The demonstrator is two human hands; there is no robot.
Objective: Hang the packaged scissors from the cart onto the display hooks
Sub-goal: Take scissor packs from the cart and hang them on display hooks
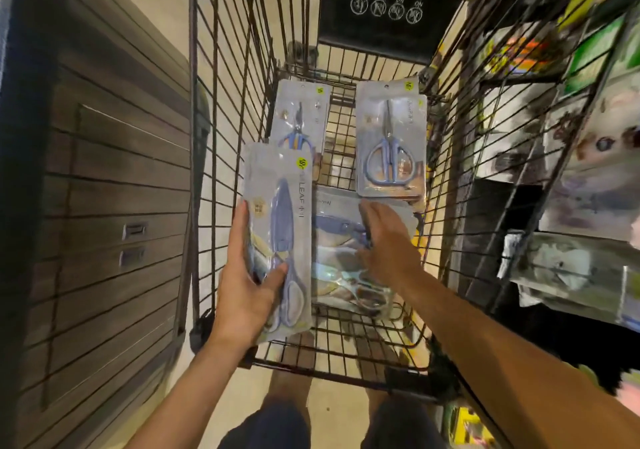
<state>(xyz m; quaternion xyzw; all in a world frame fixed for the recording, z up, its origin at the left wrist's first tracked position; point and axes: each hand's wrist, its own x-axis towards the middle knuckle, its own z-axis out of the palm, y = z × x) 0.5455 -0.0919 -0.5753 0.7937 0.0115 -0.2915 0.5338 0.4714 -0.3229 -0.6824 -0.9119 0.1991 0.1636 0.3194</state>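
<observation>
Left hand grips a scissors pack over the wire cart; right hand curls onto another pack beside cream floor

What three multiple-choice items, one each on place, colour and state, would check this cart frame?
1. Where is the pack with the round-handled scissors?
A. Far right of the cart
B. In the left hand
C. On a hook

2. What colour are the scissor handles?
A. Red
B. Blue
C. Green

3. What is the left hand doing?
A. Hanging open
B. Pushing the cart
C. Gripping a pack

Answers:
1. A: the round-handled pack lies at the far right of the cart, beyond the right hand.
2. B: the handles in that pack and in the held pack are blue.
3. C: the left hand has its thumb across the held pack's front and fingers behind it, while the right hand reaches to a pack on the cart floor.
</observation>
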